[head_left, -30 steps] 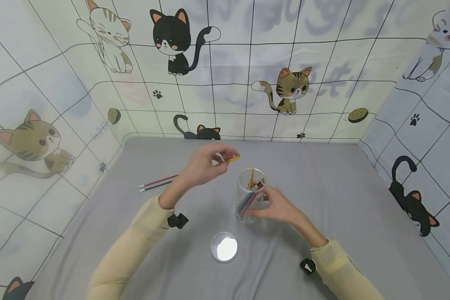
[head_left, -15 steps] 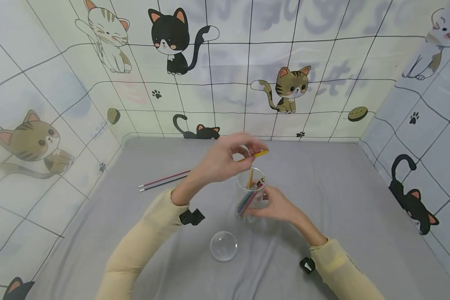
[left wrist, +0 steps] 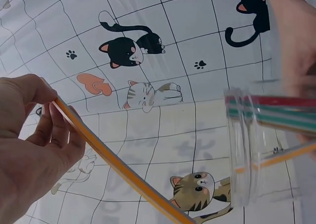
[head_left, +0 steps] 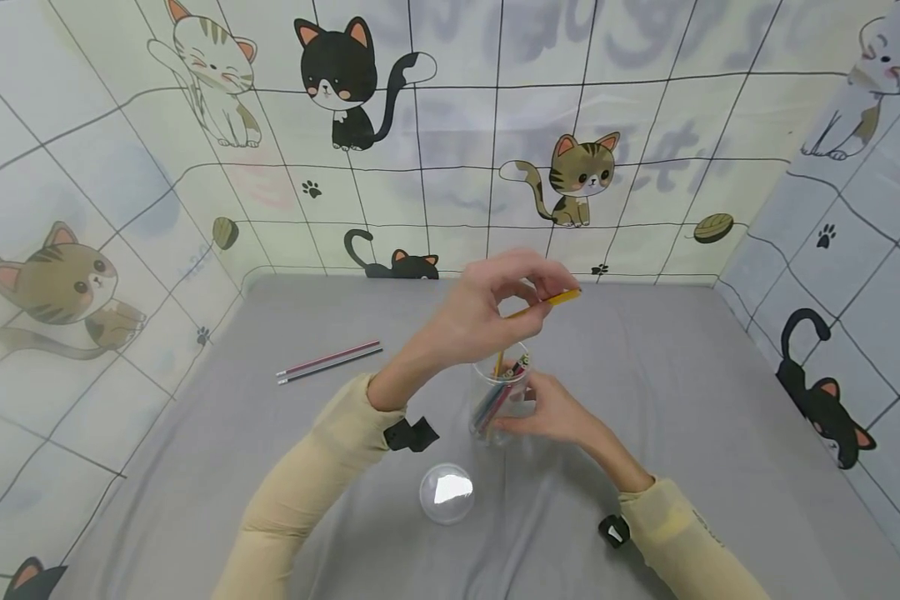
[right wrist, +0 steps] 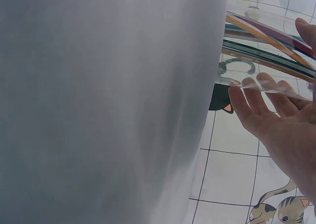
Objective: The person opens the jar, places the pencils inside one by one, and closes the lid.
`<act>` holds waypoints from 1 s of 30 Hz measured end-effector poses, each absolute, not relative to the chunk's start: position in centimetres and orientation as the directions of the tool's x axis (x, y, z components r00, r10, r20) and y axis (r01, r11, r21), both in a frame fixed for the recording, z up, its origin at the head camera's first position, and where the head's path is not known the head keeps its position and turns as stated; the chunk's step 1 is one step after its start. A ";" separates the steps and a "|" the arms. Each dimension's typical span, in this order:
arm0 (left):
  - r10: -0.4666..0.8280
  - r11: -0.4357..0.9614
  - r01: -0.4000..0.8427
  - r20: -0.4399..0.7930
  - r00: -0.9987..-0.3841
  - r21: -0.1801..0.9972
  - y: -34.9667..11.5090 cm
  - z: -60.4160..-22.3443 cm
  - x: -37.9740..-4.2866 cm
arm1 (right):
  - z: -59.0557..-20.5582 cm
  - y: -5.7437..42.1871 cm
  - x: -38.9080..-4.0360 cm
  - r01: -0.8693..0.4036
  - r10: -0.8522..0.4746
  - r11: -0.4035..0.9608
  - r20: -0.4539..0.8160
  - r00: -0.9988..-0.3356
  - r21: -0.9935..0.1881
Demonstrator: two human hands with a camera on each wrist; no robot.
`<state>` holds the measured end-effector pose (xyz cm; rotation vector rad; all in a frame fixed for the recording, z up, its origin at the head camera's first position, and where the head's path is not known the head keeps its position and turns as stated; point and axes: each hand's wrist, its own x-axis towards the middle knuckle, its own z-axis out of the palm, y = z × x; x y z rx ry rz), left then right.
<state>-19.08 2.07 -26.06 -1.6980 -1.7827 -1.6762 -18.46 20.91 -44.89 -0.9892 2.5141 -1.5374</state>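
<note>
In the head view my left hand (head_left: pixel 491 308) is raised over a clear cylindrical jar (head_left: pixel 482 392) and pinches a yellow pencil (head_left: pixel 566 297) between thumb and fingers. The left wrist view shows this pencil (left wrist: pixel 116 159) long and slanting, apart from the jar's rim (left wrist: pixel 239 150). My right hand (head_left: pixel 551 414) grips the jar's side; in the right wrist view its fingers (right wrist: pixel 252 103) lie against the clear wall. Several pencils (right wrist: pixel 269 53), among them a yellow one, lean inside the jar. Part of the jar's rim is hidden behind the left hand in the head view.
Two pencils (head_left: pixel 330 362), one reddish and one dark, lie side by side on the grey cloth (head_left: pixel 667 375) at left. A clear round lid (head_left: pixel 447 494) lies in front of the jar. Cat-printed curtains (head_left: pixel 457 125) stand around the back and sides.
My left hand has moved right with the yellow pencil, from left of the jar to above it. The two pencils on the cloth now show fully. The right hand and jar have stayed put.
</note>
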 end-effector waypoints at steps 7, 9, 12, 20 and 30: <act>0.574 -0.317 0.734 0.737 -0.356 0.601 3.0 -26.1 -18.8 | -44.9 21.0 -18.5 -0.525 -0.549 0.299 0.307 -0.778 -0.797; 0.574 -0.331 0.721 0.737 -0.358 0.608 3.4 -26.2 -18.7 | -44.8 21.0 -18.5 -0.531 -0.554 0.305 0.307 -0.774 -0.791; 0.576 -0.358 0.703 0.738 -0.352 0.614 4.0 -26.2 -18.5 | -44.8 21.1 -18.5 -0.529 -0.558 0.316 0.296 -0.775 -0.788; 0.585 -0.375 0.682 0.731 -0.351 0.628 4.7 -26.9 -18.5 | -44.8 21.1 -18.5 -0.541 -0.567 0.310 0.305 -0.765 -0.782; 0.581 -0.284 0.685 0.689 -0.433 0.671 4.0 -29.8 -19.7 | -44.5 20.8 -18.2 -0.557 -0.556 0.305 0.330 -0.763 -0.773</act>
